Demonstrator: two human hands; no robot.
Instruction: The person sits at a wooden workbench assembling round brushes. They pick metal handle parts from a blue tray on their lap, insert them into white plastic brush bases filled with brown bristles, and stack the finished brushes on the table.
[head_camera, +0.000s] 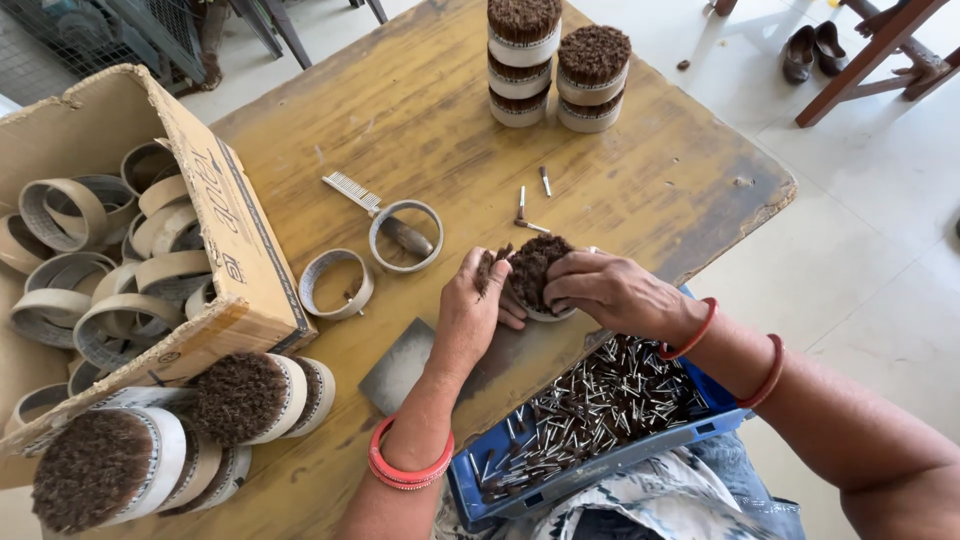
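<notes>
A round brush head (533, 272) with dark brown bristles packed in a pale ring sits at the near edge of the wooden table (430, 120). My left hand (472, 312) grips its left side, fingers pinching a small tuft of bristles. My right hand (610, 292) cups its right side, fingers pressing on the bristles. Both wrists wear red bangles. A grey metal plate (400, 367) lies under my left forearm.
A blue tray (600, 462) of nails rests on my lap. A cardboard box (235, 250) of empty rings stands at left, with finished brush heads (240, 397) lying in front. Stacked brush heads (555, 60) stand at the far edge. Loose rings (336, 284), a comb (352, 190) and nails (532, 205) lie mid-table.
</notes>
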